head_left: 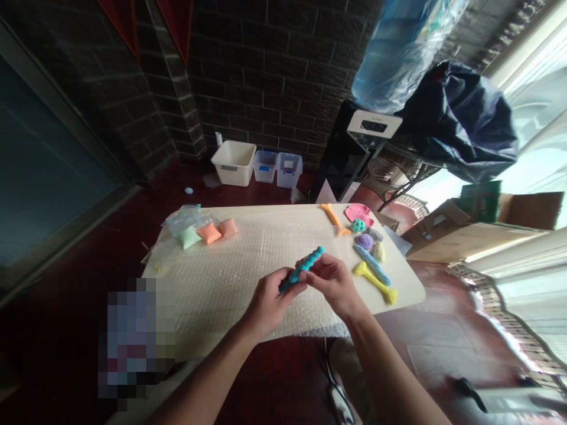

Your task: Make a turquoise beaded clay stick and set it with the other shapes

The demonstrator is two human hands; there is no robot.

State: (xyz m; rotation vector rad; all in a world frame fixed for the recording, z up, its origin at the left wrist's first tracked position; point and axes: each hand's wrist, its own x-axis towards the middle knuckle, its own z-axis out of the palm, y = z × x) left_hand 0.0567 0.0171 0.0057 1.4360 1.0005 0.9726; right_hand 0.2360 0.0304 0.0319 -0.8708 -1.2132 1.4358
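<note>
Evidently, a single teal knobbly stick [308, 267] is held above the bubble wrap [239, 265] on the table [413, 289], its lower end gripped by the left hand [271, 295] and its middle pinched between thumb and fingers of the right hand [331, 280]. Its row of rounded bumps is already formed, so the shaping may be judged well advanced; whether any is left unfinished cannot be told. At the table's right end eight pieces, apparently moulded, are counted: one orange bone [330, 215], one yellow bone [376, 283], one blue stick [372, 265], one pink piece [358, 212], one green openwork ball [357, 225], one purple dome [364, 241], one grey lump [375, 234] and one pale-yellow lump [378, 252]. At the left end three filled packets are seen, seemingly unused: one mint packet [189, 237], one orange packet [209, 233] and one salmon packet [228, 228], beside clear plastic wrapping [181, 218], whose pieces cannot be counted.
</note>
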